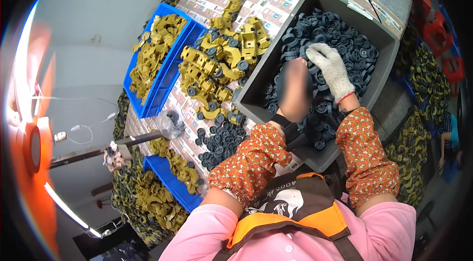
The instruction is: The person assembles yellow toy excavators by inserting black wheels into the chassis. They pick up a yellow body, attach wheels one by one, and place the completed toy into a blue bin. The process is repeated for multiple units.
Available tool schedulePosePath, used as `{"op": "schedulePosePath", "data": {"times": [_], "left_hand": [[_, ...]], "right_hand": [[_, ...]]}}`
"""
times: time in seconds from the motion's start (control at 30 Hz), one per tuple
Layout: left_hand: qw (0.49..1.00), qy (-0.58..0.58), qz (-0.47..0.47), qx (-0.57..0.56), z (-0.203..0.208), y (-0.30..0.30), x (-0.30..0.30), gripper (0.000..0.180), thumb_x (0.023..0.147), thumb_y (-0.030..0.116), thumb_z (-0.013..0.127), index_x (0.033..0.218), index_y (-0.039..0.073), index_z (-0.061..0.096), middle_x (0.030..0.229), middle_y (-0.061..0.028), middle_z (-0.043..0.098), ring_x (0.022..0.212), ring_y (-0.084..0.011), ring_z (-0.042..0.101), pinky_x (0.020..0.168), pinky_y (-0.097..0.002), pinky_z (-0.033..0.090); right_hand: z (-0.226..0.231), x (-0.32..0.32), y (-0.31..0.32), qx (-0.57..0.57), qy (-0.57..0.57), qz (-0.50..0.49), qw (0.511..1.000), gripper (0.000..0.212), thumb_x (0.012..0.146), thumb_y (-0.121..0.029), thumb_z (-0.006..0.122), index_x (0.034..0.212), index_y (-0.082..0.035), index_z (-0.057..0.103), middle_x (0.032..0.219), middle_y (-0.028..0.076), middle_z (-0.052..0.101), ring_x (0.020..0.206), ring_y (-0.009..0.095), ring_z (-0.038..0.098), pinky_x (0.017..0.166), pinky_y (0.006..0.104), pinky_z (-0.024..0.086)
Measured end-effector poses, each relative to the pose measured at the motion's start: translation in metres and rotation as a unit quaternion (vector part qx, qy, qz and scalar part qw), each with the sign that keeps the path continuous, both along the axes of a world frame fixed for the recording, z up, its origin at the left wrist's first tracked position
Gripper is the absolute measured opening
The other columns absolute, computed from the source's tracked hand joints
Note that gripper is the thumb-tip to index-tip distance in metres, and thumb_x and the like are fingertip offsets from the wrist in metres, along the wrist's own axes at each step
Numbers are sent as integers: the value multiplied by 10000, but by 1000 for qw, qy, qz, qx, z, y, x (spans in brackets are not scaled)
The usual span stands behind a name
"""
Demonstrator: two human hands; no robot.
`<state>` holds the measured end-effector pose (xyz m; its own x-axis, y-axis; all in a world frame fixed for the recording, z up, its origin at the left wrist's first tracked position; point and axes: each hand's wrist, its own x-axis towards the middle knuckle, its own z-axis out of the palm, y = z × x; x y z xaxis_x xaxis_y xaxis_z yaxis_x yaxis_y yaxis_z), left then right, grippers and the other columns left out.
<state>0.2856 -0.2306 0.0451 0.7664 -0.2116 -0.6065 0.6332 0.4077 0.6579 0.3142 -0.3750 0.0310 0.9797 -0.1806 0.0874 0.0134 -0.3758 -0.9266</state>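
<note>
Both of my hands are in a grey plastic bin [386,44] filled with dark grey toy wheels [340,29]. My left hand [297,86] looks bare and reaches over the wheels on the bin's left side; a blur covers much of it and its fingers do not show clearly. Just to its right, my right hand [331,66] wears a white knit glove. Its fingers are slightly bent and apart, resting at the top of the pile, with nothing visible in them. Left of the bin lies a heap of olive-yellow toy vehicle bodies [209,64], some fitted with dark wheels.
Blue trays [183,46] stand left of the heap, one filled with yellow bodies. Loose wheels [220,142] lie near my left sleeve. A lower blue tray [170,184] holds more bodies. An orange fan [32,147] is at far left; red stools [437,34] stand beyond the bin.
</note>
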Motion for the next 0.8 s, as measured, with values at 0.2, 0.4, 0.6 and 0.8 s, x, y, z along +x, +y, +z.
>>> {"op": "schedulePosePath", "data": {"times": [0.2, 0.4, 0.6, 0.8], "left_hand": [[994, -84, 23, -67, 36, 24, -20, 537, 1062, 494, 649, 1487, 218, 473, 1491, -49, 487, 1334, -229, 480, 956, -525, 565], [984, -116, 86, -102, 101, 92, -80, 506, 1076, 426, 657, 1482, 185, 476, 1319, -18, 627, 1093, -135, 650, 858, -330, 605], [965, -120, 228, -50, 77, 201, -173, 502, 1090, 388, 638, 1508, 173, 460, 1318, -43, 652, 1103, -165, 685, 921, -372, 605], [945, -3, 325, -20, -29, 304, -256, 506, 1085, 420, 633, 1504, 178, 485, 1403, -66, 623, 1233, -247, 657, 1013, -480, 581]], "right_hand": [[58, -21, 28, 63, -33, 1, 997, 271, 961, -250, 754, 1129, -38, 775, 1102, 100, 756, 1076, 257, 659, 948, 364, 518], [117, -71, 102, 45, -106, 56, 992, 270, 957, -214, 773, 1157, -33, 768, 1138, 125, 709, 1072, 268, 669, 953, 366, 534], [97, -132, 226, 49, -14, 149, 988, 357, 917, -384, 798, 1144, -109, 786, 1066, 166, 673, 1046, 308, 685, 930, 366, 539], [-35, -175, 341, 52, 199, 322, 924, 517, 932, -575, 678, 1211, -154, 786, 1263, 264, 674, 1176, 414, 651, 1036, 438, 514]]}}
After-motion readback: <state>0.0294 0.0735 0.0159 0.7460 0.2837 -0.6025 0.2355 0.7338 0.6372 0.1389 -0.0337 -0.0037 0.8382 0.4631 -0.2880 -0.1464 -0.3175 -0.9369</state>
